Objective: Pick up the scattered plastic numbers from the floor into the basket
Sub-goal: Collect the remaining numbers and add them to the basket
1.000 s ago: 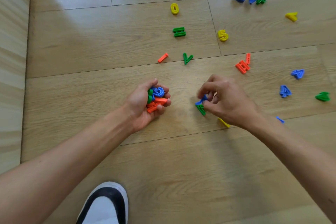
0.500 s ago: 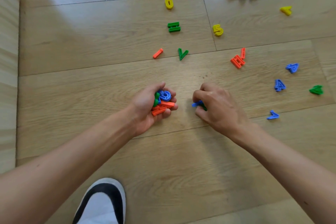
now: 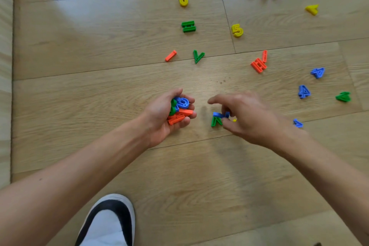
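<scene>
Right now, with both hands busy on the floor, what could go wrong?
The left hand is already heaped with collected pieces; adding more may spill some. The right hand pinches a blue piece and a green piece at once, so one could slip. No basket is in view, so carrying this load risks drops.

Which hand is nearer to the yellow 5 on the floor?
The right hand. It lies below the yellow 5, almost in line. The left hand, full of pieces, is farther off to the lower left.

Floor light wood-grain planks, satin sheen; numbers smooth moulded plastic.
</scene>
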`<state>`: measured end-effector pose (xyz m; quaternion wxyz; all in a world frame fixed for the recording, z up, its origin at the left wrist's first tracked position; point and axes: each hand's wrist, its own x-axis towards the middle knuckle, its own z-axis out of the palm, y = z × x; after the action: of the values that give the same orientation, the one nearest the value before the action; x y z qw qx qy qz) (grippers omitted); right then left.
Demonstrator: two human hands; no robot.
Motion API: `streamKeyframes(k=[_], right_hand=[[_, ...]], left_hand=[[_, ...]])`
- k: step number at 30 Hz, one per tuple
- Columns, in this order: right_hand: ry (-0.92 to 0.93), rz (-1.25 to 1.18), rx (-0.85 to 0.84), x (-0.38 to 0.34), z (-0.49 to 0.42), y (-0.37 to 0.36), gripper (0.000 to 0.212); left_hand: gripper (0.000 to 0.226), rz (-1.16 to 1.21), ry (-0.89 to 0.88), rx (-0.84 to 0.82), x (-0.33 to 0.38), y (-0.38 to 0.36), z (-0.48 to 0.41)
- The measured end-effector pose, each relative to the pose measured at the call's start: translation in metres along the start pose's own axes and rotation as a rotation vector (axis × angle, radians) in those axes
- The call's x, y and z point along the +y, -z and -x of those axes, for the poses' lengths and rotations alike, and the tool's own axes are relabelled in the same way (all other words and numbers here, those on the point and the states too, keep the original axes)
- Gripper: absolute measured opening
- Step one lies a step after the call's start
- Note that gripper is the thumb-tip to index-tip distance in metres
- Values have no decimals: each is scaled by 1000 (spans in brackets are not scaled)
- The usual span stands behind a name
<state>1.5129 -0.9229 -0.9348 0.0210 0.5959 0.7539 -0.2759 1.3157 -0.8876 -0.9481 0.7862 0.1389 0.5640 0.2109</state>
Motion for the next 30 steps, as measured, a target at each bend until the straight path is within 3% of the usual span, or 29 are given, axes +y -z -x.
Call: streamKeyframes(k=[2,7,15,20,23,27,30], right_hand=[[7,80,-32,-3,1,-10,44],[-14,125,4,-3,0,-20,16],[-33,111,40,3,4,-28,10],[-125,-256,222,-1,5,-17,14],[-49,-455,316,-23,8,3,10],[72,-323,304,-40,7,6,13],[109,-354,314,-39,10,9,19]], left_hand=[[36,2,12,6,-2,0,2],[36,-14,12,-1,-5,1,5],[37,-27,16,5,-7,0,6],[38,-40,36,-4,-11,-3,7],[35,-29,71,-63,-14,-11,10],[36,38,94,-257,-14,-20,13],[37,51,66,-281,-14,-21,14]])
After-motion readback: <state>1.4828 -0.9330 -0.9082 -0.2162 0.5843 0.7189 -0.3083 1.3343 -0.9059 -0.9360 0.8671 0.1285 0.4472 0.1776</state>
